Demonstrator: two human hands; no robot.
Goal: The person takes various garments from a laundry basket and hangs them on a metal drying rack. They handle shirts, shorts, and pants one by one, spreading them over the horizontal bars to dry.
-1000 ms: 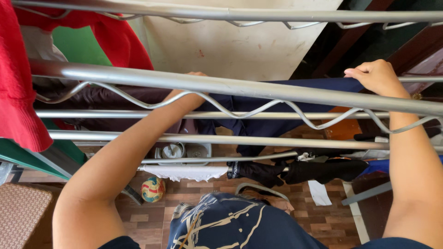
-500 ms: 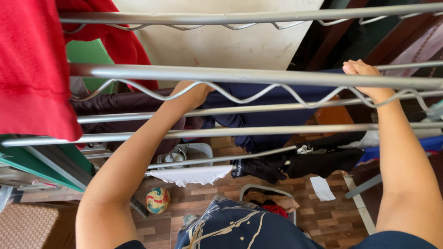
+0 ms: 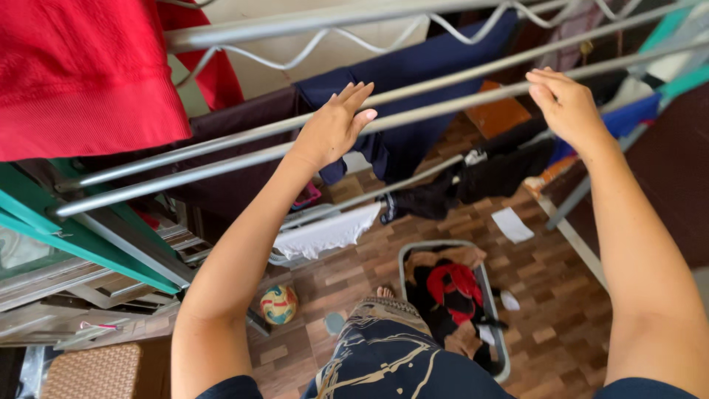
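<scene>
My left hand hovers with spread fingers just below a metal rail of the drying rack, near the hanging navy garment. My right hand is raised with fingers apart beside another rail at the right, holding nothing. The navy garment drapes over the upper rails between both hands. A red garment hangs at the top left.
A laundry basket with red and tan clothes stands on the wood floor below. Dark clothes and a white cloth hang on lower rails. A colourful ball lies on the floor. A green frame is at left.
Both hands have come off the navy garment and pulled back below the rails, fingers now spread. The view has tilted down, showing the basket on the floor.
</scene>
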